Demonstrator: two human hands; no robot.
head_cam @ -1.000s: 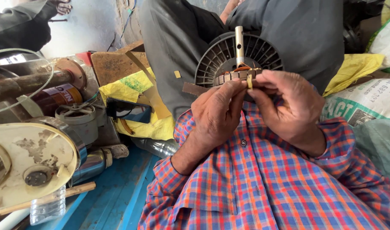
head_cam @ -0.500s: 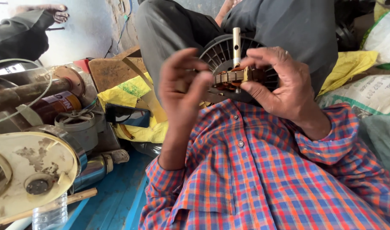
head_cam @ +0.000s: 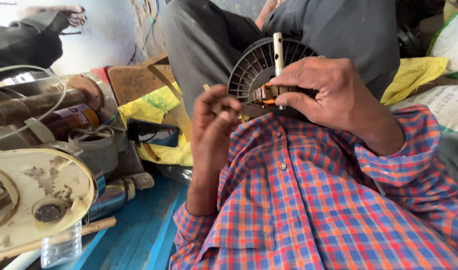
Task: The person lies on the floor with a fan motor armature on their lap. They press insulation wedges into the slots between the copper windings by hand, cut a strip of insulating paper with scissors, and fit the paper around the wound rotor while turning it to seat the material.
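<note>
while i watch from the head view, the biggest thing filling the lower right of the frame is the checked shirt in red, blue and orange, and above it, across the top centre, a grey trouser leg. at the left edge sits a cream, rust-flecked machine housing with a rusty pipe behind it, and a yellow cloth lies between these and the leg. a blue floor surface runs along the bottom left.

smaller, at upper centre, is the dark finned rotor, a round ribbed disc with a pale metal shaft standing upright through it and coppery windings at its hub. my right hand holds it from the right of the frame, fingers closed around the hub and the disc's lower rim, thumb underneath. my left hand is just beside it, lower and to the left; its fingertips are pinched together on something thin, though what they grip is too small for me to tell.

i judge the step in hand to be fine work at the rotor's hub, with the left hand readying a small piece. the next move calls for a steady hold on the rotor and a precise approach of the pinched fingers to the windings.
</note>
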